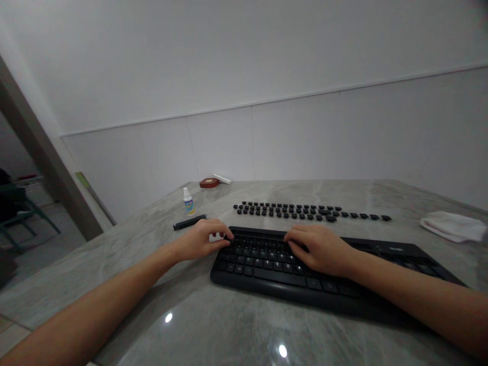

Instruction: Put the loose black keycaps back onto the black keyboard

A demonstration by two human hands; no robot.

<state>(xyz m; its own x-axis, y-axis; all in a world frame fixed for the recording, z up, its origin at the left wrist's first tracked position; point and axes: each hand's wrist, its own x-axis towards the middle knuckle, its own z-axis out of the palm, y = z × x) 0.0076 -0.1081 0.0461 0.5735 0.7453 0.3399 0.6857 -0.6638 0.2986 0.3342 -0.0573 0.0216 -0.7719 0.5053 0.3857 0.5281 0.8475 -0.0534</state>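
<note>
A black keyboard (267,285) lies at a slant on the grey marbled table. At its top left corner, my left hand (206,239) has thumb and forefinger closed in a pinch; anything small between the tips is too dark to make out. My right hand (320,248) is over the middle of the keyboard, fingers bent and their tips close together at the upper row of keys. What these tips hold, if anything, is hidden. Behind the keyboard, loose black keycaps (290,209) are laid out in rows, some trailing off to the right.
Left of the keyboard lies a dark narrow strip (189,222), with a small white-capped bottle (189,202) behind it. Farther back are a reddish-brown box (209,183) and a white flat object (222,179). A folded white cloth (453,226) lies at right. The wall (305,137) bounds the table's back.
</note>
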